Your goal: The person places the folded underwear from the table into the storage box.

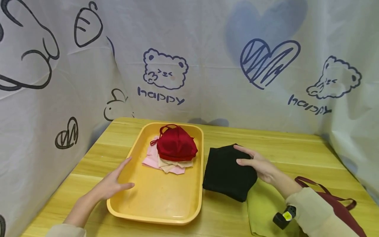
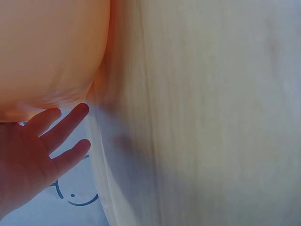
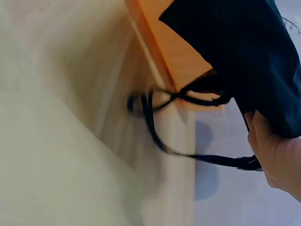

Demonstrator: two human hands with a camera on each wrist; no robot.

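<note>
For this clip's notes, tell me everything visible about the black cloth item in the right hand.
The black cloth item looks like matte, soft fabric, with a roughly squarish, uneven outline in the head view. The right wrist view shows thin dark straps hanging from it in loops. The right hand grips it at one side, just right of the yellow tray. Whether it touches the tray's rim or the yellow-green cloth nearby cannot be told.

White cloth walls, drawn bears and hearts, yellowish wood-grain tabletop
</note>
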